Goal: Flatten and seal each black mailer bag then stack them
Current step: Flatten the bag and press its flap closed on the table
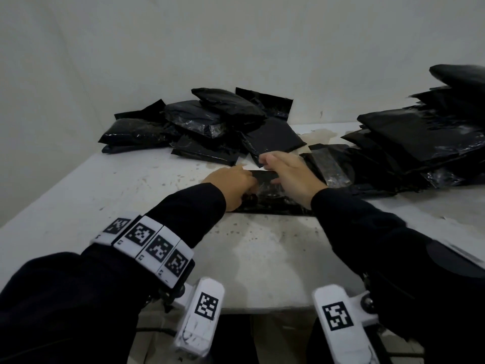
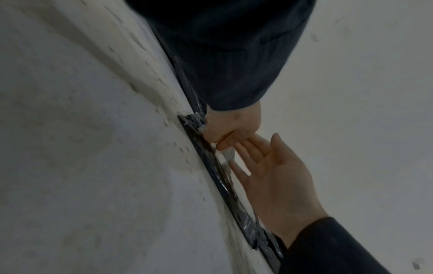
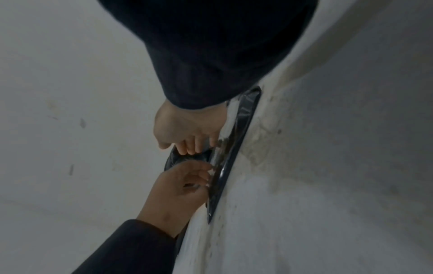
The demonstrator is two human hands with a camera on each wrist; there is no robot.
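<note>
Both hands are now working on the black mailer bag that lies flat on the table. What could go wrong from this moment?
1. The left hand and the right hand work at the far edge of the mailer bag. If the flap goes down crooked, the seal may wrinkle.
2. The pale strip between the fingers could stick to the skin or to the bag.
3. The pile of bags at the right looks loose and leaning; the right sleeve might knock it.

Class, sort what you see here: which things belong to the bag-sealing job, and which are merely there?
Belong to the job:
mailer bag under both hands
left hand, pressing it
right hand, pinching at its flap
back bag pile
right bag pile

Merely there:
stained table
wall
tagged wristband
</note>
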